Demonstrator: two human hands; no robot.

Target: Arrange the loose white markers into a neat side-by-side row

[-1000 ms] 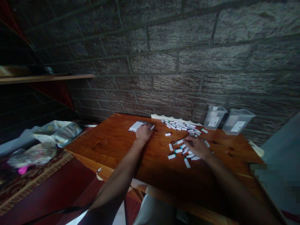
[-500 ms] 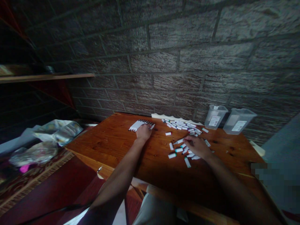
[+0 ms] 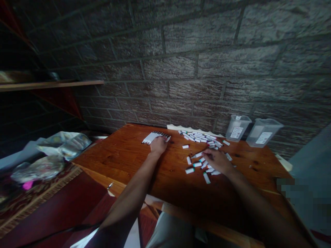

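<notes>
My left hand [image 3: 158, 144] rests with bent fingers at the right end of a neat row of white, dark-tipped markers [image 3: 150, 138]. A white marker [image 3: 168, 139] pokes out beside its fingertips, and the fingers hide most of it. My right hand [image 3: 218, 161] pinches a white marker [image 3: 198, 155] whose thin tip points left. Under and around that hand lie several loose white caps and markers, among them a cap with a green band [image 3: 207, 177], another cap [image 3: 190, 170] and an upright-looking cap [image 3: 189, 160].
A pile of white markers [image 3: 199, 137] lies at the back of the wooden table [image 3: 113, 148], near the brick wall [image 3: 181, 89]. Two clear plastic containers [image 3: 237, 129] with labels stand at the back right. Plastic bags [image 3: 62, 143] lie left of the table.
Almost nothing differs. Both hands keep their places, and the view has shifted very slightly.
</notes>
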